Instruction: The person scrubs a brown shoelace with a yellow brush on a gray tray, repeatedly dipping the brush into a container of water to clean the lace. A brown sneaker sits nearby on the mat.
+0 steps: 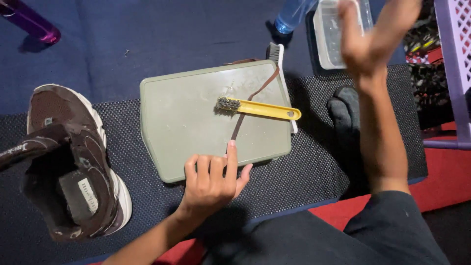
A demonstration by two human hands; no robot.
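The left hand (211, 179) rests at the near edge of a grey-green tray (181, 118), its grip loose, index fingertip pressing the end of a brown shoelace (255, 93) that runs across the tray and under a yellow-handled brush (260, 108). The right hand (373, 34) is raised near a clear plastic tub (328, 34), fingers spread and holding nothing. A dark brown sneaker (73, 162) lies on the black mat (314, 167) to the left.
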